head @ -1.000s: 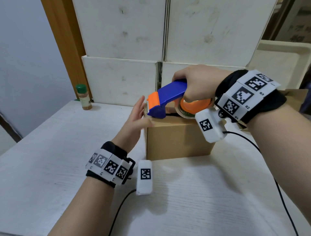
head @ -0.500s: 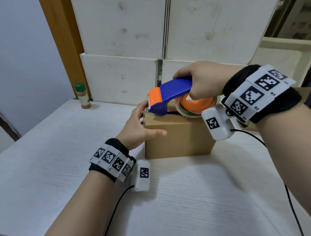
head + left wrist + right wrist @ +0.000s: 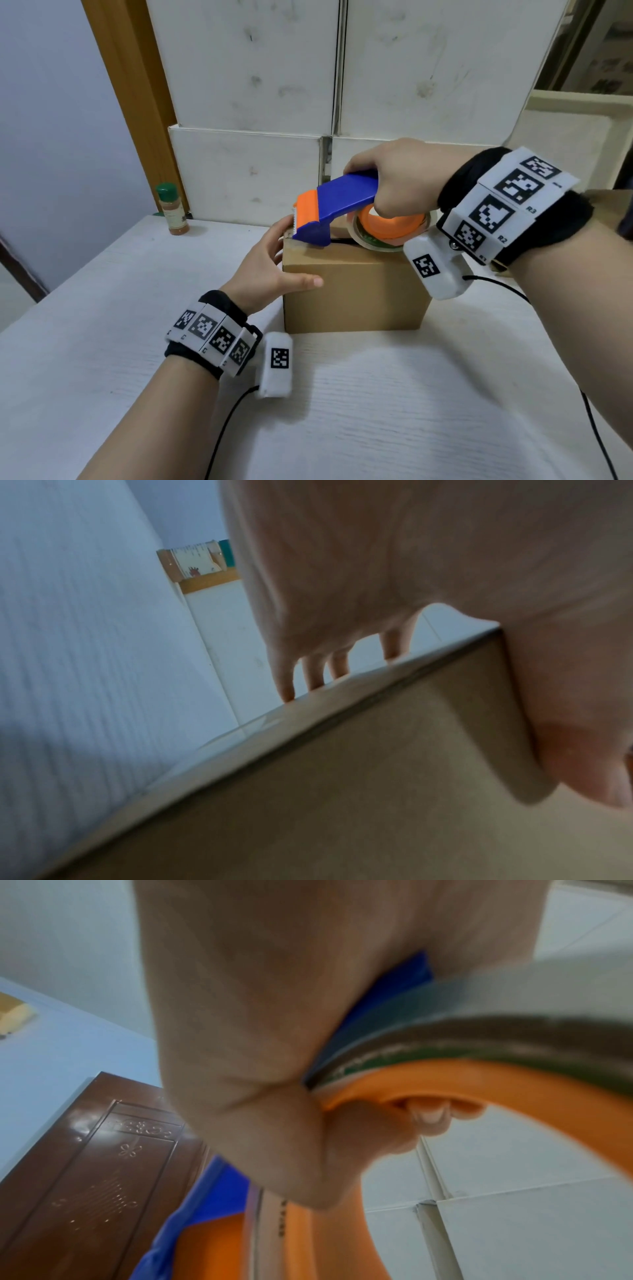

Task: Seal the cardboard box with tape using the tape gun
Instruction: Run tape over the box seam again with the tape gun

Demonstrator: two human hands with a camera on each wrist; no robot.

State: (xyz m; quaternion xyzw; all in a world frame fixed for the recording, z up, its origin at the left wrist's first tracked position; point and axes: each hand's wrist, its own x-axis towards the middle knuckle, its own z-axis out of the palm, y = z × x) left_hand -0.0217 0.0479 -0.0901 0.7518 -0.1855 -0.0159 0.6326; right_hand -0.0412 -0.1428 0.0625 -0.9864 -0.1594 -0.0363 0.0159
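1. A brown cardboard box [image 3: 352,291], plain and matt with sharp square edges, is set on a white table [image 3: 102,342] whose top is finely ribbed like wood grain; the box sits toward the far middle of the table, just in front of a stack of white boxes.
2. The box is steadied by the left hand [image 3: 270,270] at its near-left corner: the thumb [image 3: 301,281] is laid flat along the near face, while the straight fingers [image 3: 286,685] are spread against the left end, so the hand is open and pressed to the cardboard rather than curled round it.
3. A tape gun [image 3: 339,209] of smooth plastic, with a blue body and an orange front cap and hub, is held on top of the box at its left end, its toothed front edge level with the box's top-left edge.
4. The blue handle is gripped by the right hand [image 3: 400,181], whose fingers are curled round it and through the orange ring [image 3: 428,1115].
5. A roll of tape [image 3: 387,236], round and glossy, is carried on the orange hub and rests over the box's top.
6. A small spice jar [image 3: 172,209] with a green cap and reddish contents stands at the far left of the table, well apart from the box.
7. The stacked white boxes [image 3: 246,171] behind are scuffed and flat-faced; a wooden door frame [image 3: 126,89] is seen to their left.
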